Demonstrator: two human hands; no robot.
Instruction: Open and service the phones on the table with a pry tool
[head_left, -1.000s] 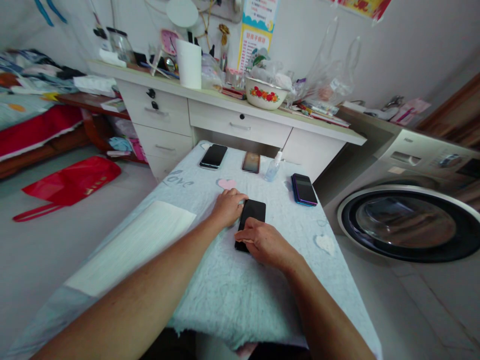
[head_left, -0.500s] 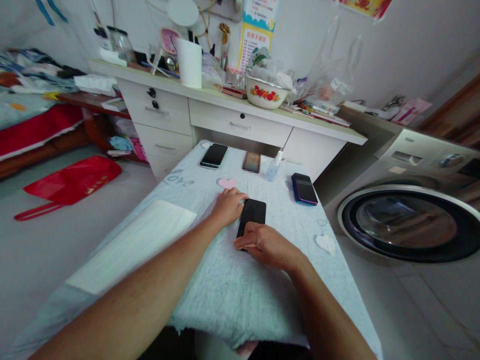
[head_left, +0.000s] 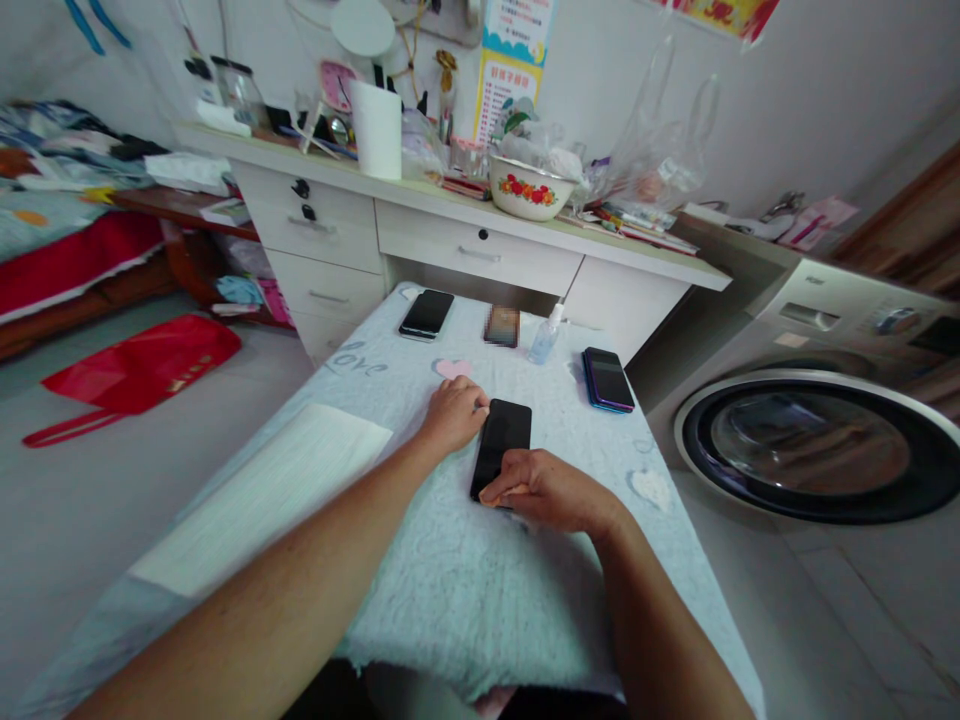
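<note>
A black smartphone lies screen up on the cloth-covered table, tilted slightly. My left hand rests at its upper left edge, fingers curled and the thumb side holding that corner. Pinched in my right hand is a small orange cloth, pressed on the phone's lower end. The right fingers hide part of the screen and the phone's lower right corner. Beyond the hands stand a clear spray bottle with bluish liquid, and a small brown-orange framed item, blurred by pixels.
A dark phone lies at the table's far left, and stacked phones at the right. A long white sheet is beside my left forearm. Behind are a drawered desk and a washing machine.
My right hand with the orange cloth has slid slightly right along the phone's lower end, baring its lower left corner. My left hand stays at the upper left edge.
</note>
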